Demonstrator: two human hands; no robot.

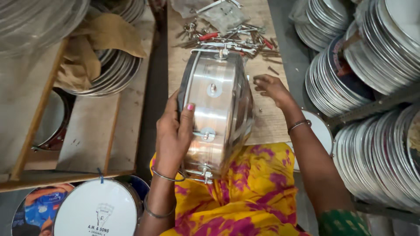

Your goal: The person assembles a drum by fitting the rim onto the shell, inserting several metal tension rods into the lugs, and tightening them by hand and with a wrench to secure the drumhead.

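Far left: wooden frame rack (39, 109) with a stack of shiny metal hoops (116, 72) partly under a tan cloth (94, 41). Bottom left: white-skinned drum (101, 212) lying flat, a second drum with a coloured printed skin (35, 209) just beside it. Left hand (175, 131), painted thumbnail, bangles on the wrist, closed around the near edge of the metal drum shell (216, 109), thumb pressed on the shiny side wall, fingers wrapped behind and hidden. Shell stands on its rim, tilted, resting between the person's lap and the wooden worktop (267, 122); small tension lugs (205, 134) run down its side, a rod across the top end. Yellow and pink patterned cloth (245, 196) covers the lap below it. Beyond the shell, top centre, a heap of loose bolts and tension rods (232, 37) on the worktop, some with red parts, and a clear plastic bag (221, 15). Right hand (271, 89), thin bracelet on the wrist, just right of the shell, down on the worktop, fingers curled together at small loose parts; whether it pinches one, cannot tell. Far right: racks packed with stacked drum heads and hoops (372, 65), set on edge.
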